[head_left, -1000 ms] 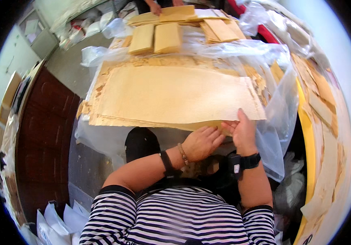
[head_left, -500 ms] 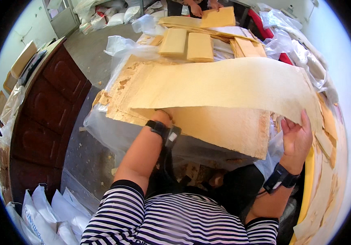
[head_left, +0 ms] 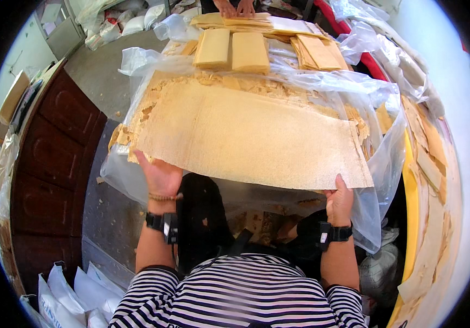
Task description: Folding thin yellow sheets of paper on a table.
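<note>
Cluttered workroom: a table draped in clear plastic is carrying a heap of thin tan sheets, with dark wooden cabinets running along the left and white sacks sitting at lower left.

Both hands are lifting one large sheet by its near edge, over the heap at the table's near side. Left hand is supporting the near left corner from below, palm up, fingers hidden under the sheet. Right hand is pinching the near right corner, thumb on top.

Risks, as judged: the sheet is looking brittle, its left edge already crumbling, so sagging between the two grips could be cracking it across the middle. Uneven pulling could be tearing a corner off. Flakes may be dropping to the floor.

Hard to read: the sheet is covering most of the heap, so its depth is unclear. Another person's hands at the far edge are being cut off by the frame. Folded stacks are lying beyond; their count is uncertain.
</note>
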A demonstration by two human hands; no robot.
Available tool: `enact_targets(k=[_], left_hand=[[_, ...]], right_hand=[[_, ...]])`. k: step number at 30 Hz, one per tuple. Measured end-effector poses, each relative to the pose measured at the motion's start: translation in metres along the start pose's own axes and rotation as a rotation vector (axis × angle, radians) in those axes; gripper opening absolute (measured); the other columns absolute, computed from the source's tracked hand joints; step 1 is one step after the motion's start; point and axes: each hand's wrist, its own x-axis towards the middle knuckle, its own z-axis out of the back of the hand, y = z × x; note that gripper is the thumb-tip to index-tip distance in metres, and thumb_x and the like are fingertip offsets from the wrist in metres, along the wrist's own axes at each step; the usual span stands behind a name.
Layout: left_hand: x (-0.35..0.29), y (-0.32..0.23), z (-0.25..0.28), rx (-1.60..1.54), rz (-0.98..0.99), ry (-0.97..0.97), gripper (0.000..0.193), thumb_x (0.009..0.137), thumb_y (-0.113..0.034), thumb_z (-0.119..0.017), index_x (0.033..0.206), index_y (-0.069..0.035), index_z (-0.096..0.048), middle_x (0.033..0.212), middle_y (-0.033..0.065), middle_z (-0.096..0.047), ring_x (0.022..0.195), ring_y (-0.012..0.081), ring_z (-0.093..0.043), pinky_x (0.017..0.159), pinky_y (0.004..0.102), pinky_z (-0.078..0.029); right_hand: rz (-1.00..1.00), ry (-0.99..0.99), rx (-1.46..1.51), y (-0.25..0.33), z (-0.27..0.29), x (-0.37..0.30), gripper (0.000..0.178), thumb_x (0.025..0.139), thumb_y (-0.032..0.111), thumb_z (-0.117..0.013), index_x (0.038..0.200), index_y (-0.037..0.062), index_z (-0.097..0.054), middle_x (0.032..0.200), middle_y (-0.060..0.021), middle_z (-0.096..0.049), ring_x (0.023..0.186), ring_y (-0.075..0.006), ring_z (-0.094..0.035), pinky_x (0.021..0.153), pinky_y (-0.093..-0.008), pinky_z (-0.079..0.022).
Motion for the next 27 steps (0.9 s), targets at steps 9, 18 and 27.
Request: enact_targets(k=[9, 18, 27], left_hand=[[0.002, 0.019, 0.043, 0.444, 0.096, -0.129, 0.036, 0.101, -0.023, -0.057, 0.129, 0.000, -0.055, 0.123, 0.0127, -0.066, 0.110, 0.0242, -0.066, 0.092, 0.0379, -0.055], [-0.013, 0.036, 0.032, 0.674, 0.083, -0.167, 0.027, 0.101, -0.020, -0.057, 0.112, 0.003, -0.065, 0.104, 0.0126, -0.072, 0.088, 0.0240, -0.072, 0.075, 0.0358, -0.060], [-0.008, 0.019, 0.027, 0.810, 0.084, -0.155, 0.028, 0.099, -0.020, -0.059, 0.110, 0.005, -0.065, 0.102, 0.0130, -0.072, 0.084, 0.0229, -0.071, 0.071, 0.0354, -0.061]], right_hand=[[0.751, 0.179, -0.839, 0.017, -0.099, -0.063, 0.037, 0.099, 0.011, -0.051, 0.131, -0.0071, -0.056, 0.123, -0.0273, -0.065, 0.112, -0.0385, -0.063, 0.098, -0.0423, -0.049], [1.213, 0.436, -1.327, -0.032, -0.189, -0.071, 0.051, 0.083, 0.002, -0.055, 0.134, 0.0025, -0.056, 0.135, -0.0165, -0.059, 0.127, -0.0337, -0.054, 0.104, -0.0432, -0.045], [1.283, 0.628, -1.350, -0.059, -0.183, -0.067, 0.040, 0.087, 0.006, -0.055, 0.126, 0.0017, -0.061, 0.131, -0.0152, -0.061, 0.124, -0.0320, -0.056, 0.102, -0.0419, -0.045]])
